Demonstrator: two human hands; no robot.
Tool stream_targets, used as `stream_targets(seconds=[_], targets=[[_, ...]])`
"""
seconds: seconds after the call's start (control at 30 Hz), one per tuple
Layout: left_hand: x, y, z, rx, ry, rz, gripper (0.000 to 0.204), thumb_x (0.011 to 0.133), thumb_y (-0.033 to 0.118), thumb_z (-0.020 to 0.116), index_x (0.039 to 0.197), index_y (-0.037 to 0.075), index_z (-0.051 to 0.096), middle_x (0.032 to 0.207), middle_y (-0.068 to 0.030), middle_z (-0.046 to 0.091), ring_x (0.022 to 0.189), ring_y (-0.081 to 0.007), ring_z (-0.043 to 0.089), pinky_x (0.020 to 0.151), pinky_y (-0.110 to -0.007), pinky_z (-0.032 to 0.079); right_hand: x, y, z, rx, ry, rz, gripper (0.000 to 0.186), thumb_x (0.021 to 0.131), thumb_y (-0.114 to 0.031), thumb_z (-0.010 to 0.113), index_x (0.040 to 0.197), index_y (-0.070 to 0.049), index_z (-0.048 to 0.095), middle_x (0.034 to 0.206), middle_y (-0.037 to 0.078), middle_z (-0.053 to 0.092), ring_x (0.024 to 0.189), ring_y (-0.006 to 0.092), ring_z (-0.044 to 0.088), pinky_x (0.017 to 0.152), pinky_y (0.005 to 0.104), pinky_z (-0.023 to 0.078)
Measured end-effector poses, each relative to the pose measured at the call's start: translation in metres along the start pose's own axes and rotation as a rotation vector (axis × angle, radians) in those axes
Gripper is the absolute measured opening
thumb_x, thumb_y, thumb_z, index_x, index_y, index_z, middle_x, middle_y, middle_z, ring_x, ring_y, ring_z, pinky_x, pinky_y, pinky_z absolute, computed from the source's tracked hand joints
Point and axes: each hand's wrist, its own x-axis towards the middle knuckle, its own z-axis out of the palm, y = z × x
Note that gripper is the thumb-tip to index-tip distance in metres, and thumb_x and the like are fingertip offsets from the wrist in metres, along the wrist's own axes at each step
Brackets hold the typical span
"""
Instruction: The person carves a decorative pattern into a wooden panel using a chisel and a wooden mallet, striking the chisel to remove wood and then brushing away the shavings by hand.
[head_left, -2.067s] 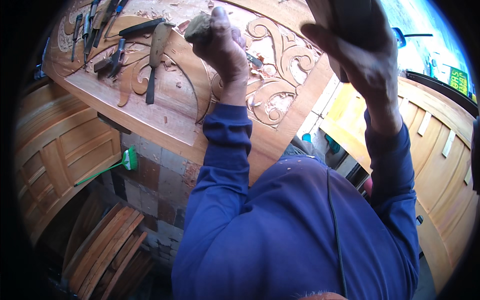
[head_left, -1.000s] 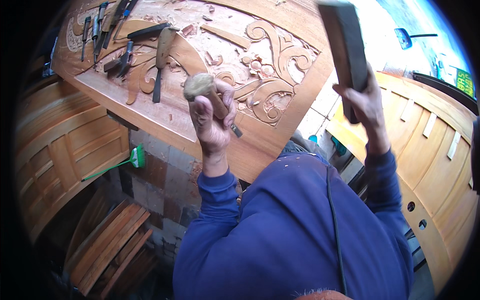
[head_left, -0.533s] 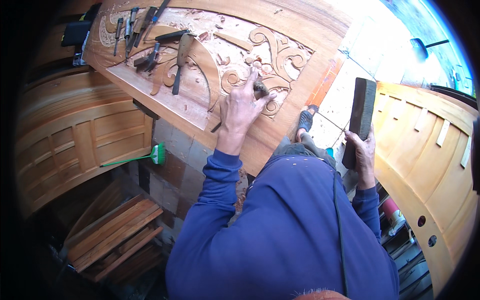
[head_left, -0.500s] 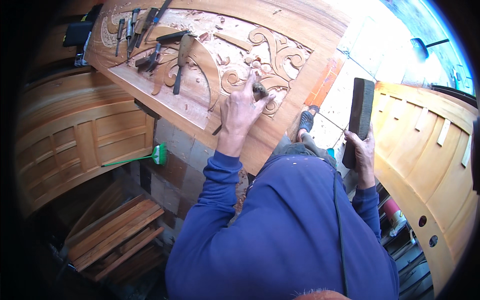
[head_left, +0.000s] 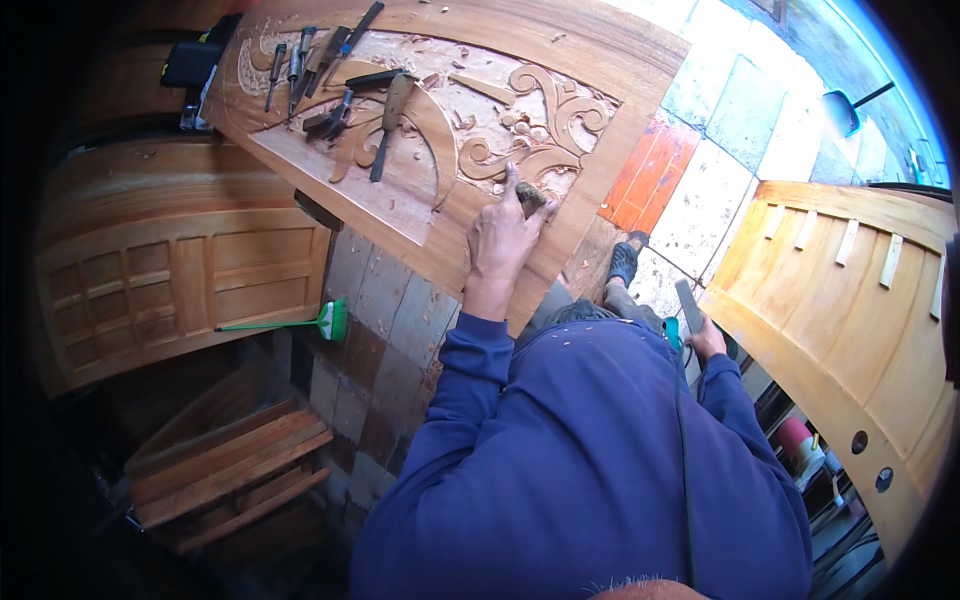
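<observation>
My left hand is over the lower right part of a carved wooden panel. It is closed around the rounded, worn handle of a chisel, with the index finger stretched along it; the blade is hidden. Just beyond the fingers lies a raised scroll carving. Down at my right side, away from the panel, my right hand grips a dark wooden block, which shows narrow side on. A wood-handled chisel and several other carving tools rest on the panel among shavings.
To the right leans a pale wooden door with small strips on it. Another panelled door stands at the left, near a green broom. Stacked boards lie at the lower left. A sandalled foot is beside the panel's edge.
My right hand has lowered and turned the wooden block, which now appears much shorter. My left hand keeps the chisel near the same carving. The whole view has shifted slightly.
</observation>
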Motion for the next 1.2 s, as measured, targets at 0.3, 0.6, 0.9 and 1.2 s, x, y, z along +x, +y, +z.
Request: stream_targets(seconds=[0.3,0.6,0.9,1.2], targets=[[0.007,-0.012,0.001,-0.071,-0.032,0.305,0.100,0.088,0.053,0.076,0.159,0.000,0.030,0.090,-0.0280,0.072,0.085,-0.0440,0.073,0.076,-0.051,0.058,-0.085,0.069,0.075,0.109,0.062,0.253,0.095,0.067,-0.014,0.089,0.152,-0.013,0.047,0.119,0.019,0.073,0.111,0.0315,0.071,0.092,0.0419,0.055],[-0.016,-0.069,-0.012,-0.053,-0.164,0.569,0.101,0.089,0.050,0.076,0.159,-0.003,0.027,0.085,-0.0251,0.073,0.080,-0.0397,0.075,0.070,-0.049,0.060,-0.165,-0.096,0.121,-0.044,0.228,0.216,0.089,0.067,-0.025,0.088,0.144,-0.005,0.050,0.130,0.023,0.067,0.123,0.0382,0.063,0.103,0.0428,0.052],[-0.028,-0.102,-0.007,-0.087,-0.092,0.675,0.093,0.087,0.048,0.078,0.155,-0.003,0.039,0.088,-0.0236,0.073,0.085,-0.0383,0.074,0.075,-0.047,0.059,-0.170,-0.120,0.136,0.261,0.166,0.311,0.076,0.067,-0.030,0.088,0.127,0.004,0.055,0.113,0.028,0.071,0.110,0.0394,0.070,0.094,0.0445,0.055],[-0.059,-0.117,0.001,-0.072,-0.054,0.668,0.091,0.088,0.047,0.078,0.155,0.000,0.040,0.094,-0.0239,0.073,0.088,-0.0408,0.073,0.077,-0.050,0.058,-0.151,-0.049,0.238,0.225,0.093,0.241,0.082,0.069,-0.030,0.092,0.132,0.001,0.050,0.127,0.029,0.067,0.121,0.0410,0.065,0.103,0.0453,0.052]])
